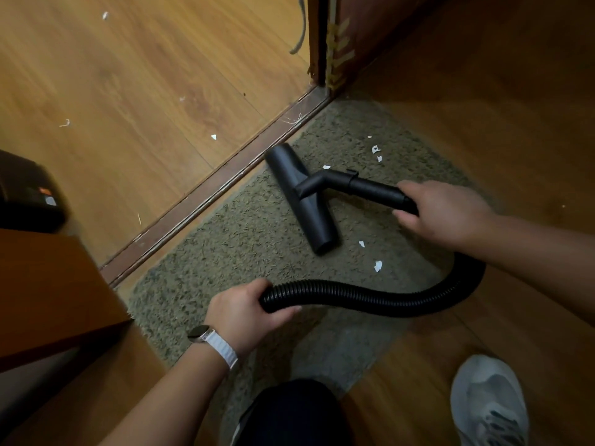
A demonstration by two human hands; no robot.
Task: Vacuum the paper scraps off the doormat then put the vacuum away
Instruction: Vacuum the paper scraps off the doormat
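Observation:
A shaggy olive doormat [244,239] lies along a wooden threshold. The black vacuum nozzle [301,197] rests flat on it near the threshold. My right hand [444,210] grips the rigid black tube [373,188] behind the nozzle. My left hand [244,312], with a white-strapped watch, holds the ribbed black hose [370,299], which loops round under my right forearm. White paper scraps lie on the mat right of the nozzle [377,266], [375,149], [361,243].
More scraps [213,137] dot the wooden floor beyond the threshold [206,201]. A dark box-like object [29,194] stands at left, above a brown furniture edge [48,284]. A door frame corner [325,53] rises at top. My grey shoe [487,403] is at bottom right.

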